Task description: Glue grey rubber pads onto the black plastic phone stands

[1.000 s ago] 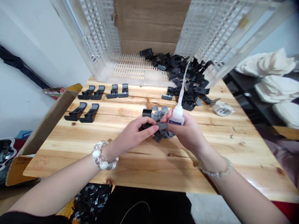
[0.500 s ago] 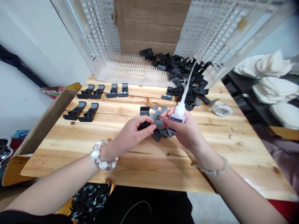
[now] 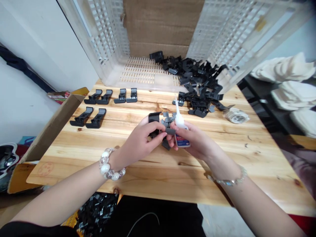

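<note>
My left hand (image 3: 144,140) is closed around a black plastic clip (image 3: 154,117), whose curved end sticks up above the fingers. A small grey pad (image 3: 170,131) spans the gap between my two hands, touched by the fingertips of both. My right hand (image 3: 195,136) is wrapped round a small white glue bottle (image 3: 181,130) with a blue and red label; its long thin nozzle points up. Beneath and behind the fingers lie several loose grey pads (image 3: 167,120) on the wooden table (image 3: 153,177), partly hidden by my hands.
Several black clips (image 3: 96,118) stand in rows at the left. A white plastic crate (image 3: 143,86) lies on its side at the back, with a heap of black clips (image 3: 197,79) spilling from it. A roll of tape (image 3: 236,116) is at the right. Cardboard (image 3: 163,26) lines the crate.
My right hand has tilted the bottle more upright and lowered its nozzle. The grey pad has turned nearly edge-on between the fingertips. The view has shifted slightly.
</note>
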`<state>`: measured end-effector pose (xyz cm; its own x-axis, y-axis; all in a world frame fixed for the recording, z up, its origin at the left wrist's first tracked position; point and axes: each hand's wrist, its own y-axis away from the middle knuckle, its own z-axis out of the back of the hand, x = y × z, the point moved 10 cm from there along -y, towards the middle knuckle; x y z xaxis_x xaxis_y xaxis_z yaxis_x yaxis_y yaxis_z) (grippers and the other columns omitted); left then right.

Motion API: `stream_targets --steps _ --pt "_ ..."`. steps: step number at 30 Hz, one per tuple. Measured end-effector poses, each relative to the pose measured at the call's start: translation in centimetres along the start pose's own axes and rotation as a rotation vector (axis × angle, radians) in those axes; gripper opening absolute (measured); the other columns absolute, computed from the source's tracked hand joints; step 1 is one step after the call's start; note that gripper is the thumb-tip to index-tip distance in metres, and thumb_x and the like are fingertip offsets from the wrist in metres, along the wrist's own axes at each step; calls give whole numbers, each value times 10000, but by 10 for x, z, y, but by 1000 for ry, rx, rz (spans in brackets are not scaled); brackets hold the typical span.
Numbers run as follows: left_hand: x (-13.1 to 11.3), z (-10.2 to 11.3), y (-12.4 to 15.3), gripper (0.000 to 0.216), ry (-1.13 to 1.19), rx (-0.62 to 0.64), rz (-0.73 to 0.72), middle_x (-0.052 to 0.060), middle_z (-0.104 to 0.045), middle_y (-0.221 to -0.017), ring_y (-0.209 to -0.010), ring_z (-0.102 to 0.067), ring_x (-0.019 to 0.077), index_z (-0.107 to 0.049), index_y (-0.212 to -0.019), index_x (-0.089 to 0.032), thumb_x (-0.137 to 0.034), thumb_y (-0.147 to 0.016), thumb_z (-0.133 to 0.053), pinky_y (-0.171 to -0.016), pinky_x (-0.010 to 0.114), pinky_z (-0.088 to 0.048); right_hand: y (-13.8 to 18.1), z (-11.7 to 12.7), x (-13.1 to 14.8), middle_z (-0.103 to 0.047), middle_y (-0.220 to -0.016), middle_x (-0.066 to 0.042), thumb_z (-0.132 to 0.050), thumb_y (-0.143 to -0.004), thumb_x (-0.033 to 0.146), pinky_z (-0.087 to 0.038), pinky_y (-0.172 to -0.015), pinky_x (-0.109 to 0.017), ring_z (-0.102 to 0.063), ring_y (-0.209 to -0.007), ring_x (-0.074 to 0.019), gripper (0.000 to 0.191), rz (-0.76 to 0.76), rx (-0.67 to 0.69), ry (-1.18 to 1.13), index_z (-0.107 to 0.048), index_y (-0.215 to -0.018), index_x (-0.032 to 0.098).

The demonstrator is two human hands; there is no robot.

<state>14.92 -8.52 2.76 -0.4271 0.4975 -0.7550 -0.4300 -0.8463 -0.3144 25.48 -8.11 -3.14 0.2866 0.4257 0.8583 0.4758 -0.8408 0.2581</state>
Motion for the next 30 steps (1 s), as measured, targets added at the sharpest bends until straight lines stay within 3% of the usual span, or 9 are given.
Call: stream_targets --steps 4,7,11,16,22,25,30 --pt "1 -1 2 111 -19 -6 -37 38 -649 -972 -925 -590 187 -625 -972 -217 -271 -921 -542 -845 322 -477 1 0 -5 -612 -633 17 -836 -650 236 -445 -492 -209 -569 -558 -99 262 -97 7 -69 -623 -790 175" --pt "15 -13 3 204 180 76 94 34 -624 -977 -836 -611 164 -533 -1118 -236 -276 -919 -539 -778 319 -521 1 5 -3 -591 -607 31 -845 -607 177 -436 -503 -209 -549 -542 -91 279 -96 -35 -73 -636 -792 172" --pt "26 -37 8 416 577 247 298 34 -586 -998 -759 -643 144 -338 -1296 -281 -203 -914 -483 -655 295 -574 0 18 9 -607 -617 22 -836 -615 209 -416 -521 -219 -542 -534 -90 247 14 -136 11 -651 -774 164" --pt "32 -52 13 651 748 359 471 19 -597 -945 -670 -681 146 -179 -1406 -326 -151 -873 -508 -523 257 -578 1 25 19 -587 -569 19 -809 -654 279 -399 -534 -248 -527 -540 -113 218 118 -213 193 -628 -711 172" --pt "37 -57 18 479 686 422 507 66 -656 -977 -658 -693 147 -346 -1286 -224 -206 -867 -577 -453 191 -528 2 21 22 -582 -594 20 -800 -664 300 -405 -542 -258 -516 -550 -114 215 151 -213 366 -638 -727 173" --pt "39 -56 18 424 646 432 502 84 -683 -988 -684 -692 143 -396 -1237 -202 -216 -864 -595 -504 206 -533 1 19 17 -583 -567 22 -800 -664 307 -407 -527 -256 -518 -538 -116 232 110 -203 408 -642 -764 171" --pt "41 -58 17 224 662 444 542 55 -692 -883 -682 -680 131 -508 -1074 -161 -234 -873 -576 -638 266 -564 2 26 22 -592 -598 22 -799 -652 291 -433 -540 -260 -532 -554 -116 235 167 -294 444 -635 -767 167"
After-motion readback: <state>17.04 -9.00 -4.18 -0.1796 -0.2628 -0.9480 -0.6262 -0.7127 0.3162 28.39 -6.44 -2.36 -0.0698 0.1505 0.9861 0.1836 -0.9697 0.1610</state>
